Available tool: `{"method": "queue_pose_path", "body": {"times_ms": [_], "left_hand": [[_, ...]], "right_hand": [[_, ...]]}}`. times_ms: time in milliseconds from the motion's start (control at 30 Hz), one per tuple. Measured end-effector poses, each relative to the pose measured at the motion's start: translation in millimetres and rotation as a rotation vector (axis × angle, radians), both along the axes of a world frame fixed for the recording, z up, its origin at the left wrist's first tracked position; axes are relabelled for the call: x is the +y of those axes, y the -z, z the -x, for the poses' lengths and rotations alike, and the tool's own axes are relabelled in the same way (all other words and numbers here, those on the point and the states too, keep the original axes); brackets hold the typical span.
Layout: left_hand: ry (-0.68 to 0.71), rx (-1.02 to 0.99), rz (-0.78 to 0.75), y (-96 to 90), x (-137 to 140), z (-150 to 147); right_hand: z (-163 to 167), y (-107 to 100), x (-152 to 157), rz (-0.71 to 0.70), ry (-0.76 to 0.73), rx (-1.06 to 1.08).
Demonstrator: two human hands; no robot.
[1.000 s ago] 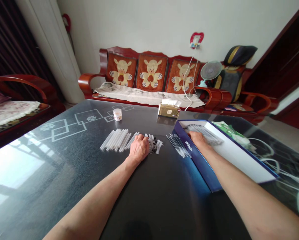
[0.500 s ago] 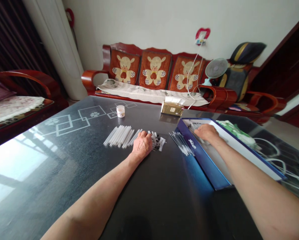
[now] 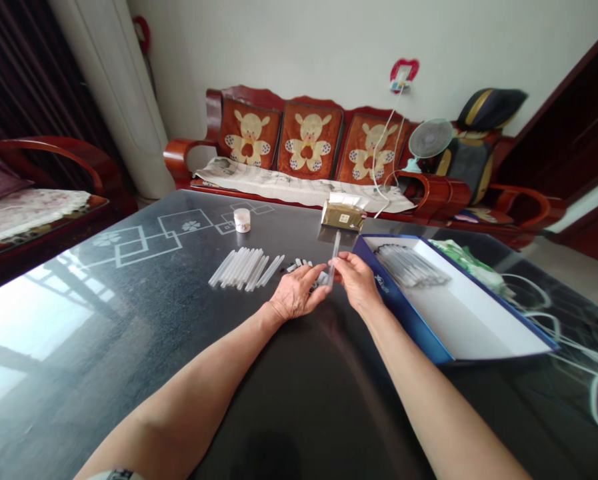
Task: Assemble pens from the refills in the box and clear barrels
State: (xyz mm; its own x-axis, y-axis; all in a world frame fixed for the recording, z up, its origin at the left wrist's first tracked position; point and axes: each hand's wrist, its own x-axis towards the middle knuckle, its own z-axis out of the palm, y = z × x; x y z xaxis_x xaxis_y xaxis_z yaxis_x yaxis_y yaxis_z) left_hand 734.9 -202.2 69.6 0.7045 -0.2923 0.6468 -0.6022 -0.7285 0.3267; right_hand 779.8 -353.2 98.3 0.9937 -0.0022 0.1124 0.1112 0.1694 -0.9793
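A translucent plastic tube [image 3: 335, 248], like a pen barrel, stands nearly upright in my right hand [image 3: 357, 279], pinched between thumb and fingers. My left hand [image 3: 297, 291] has its thumb and forefinger at the tube's lower end; a small whitish piece shows there, but I cannot make out whether the fingers grip it. Small black and white parts [image 3: 301, 263] lie on the table behind the left hand, partly covered by it. To the left, a row of similar translucent tubes [image 3: 241, 269] lies side by side.
A blue box [image 3: 423, 335] with a white inside stands at the right, holding a bundle of thin clear sticks [image 3: 411, 265]. Behind are a tissue pack [image 3: 343, 216] and a small white tub [image 3: 242, 220]. White cables [image 3: 553, 323] and a green-white packet [image 3: 471, 267] lie beyond the box.
My right hand has come out of the box, leftward, and now holds a tube. My left hand has turned from the small parts toward it, thumb and forefinger stretched out.
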Motion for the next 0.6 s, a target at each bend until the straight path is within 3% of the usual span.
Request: {"method": "queue_pose_path", "body": {"times_ms": [100,200,433,600], "left_hand": [[0.031,0.043,-0.046,1.2,-2,-1],[-0.030,0.067,-0.107,3.3,-2,-5],[-0.295,0.024,-0.230,2.1,6,-12],[-0.373,-0.047,-0.251,5.4,12,-17]], "right_hand": [[7,14,10,-0.104,-0.011,0.026],[9,19,11,-0.159,-0.026,0.026],[0,18,-6,-0.192,0.103,0.040],[-5,19,-17,-0.133,0.137,0.060]]}}
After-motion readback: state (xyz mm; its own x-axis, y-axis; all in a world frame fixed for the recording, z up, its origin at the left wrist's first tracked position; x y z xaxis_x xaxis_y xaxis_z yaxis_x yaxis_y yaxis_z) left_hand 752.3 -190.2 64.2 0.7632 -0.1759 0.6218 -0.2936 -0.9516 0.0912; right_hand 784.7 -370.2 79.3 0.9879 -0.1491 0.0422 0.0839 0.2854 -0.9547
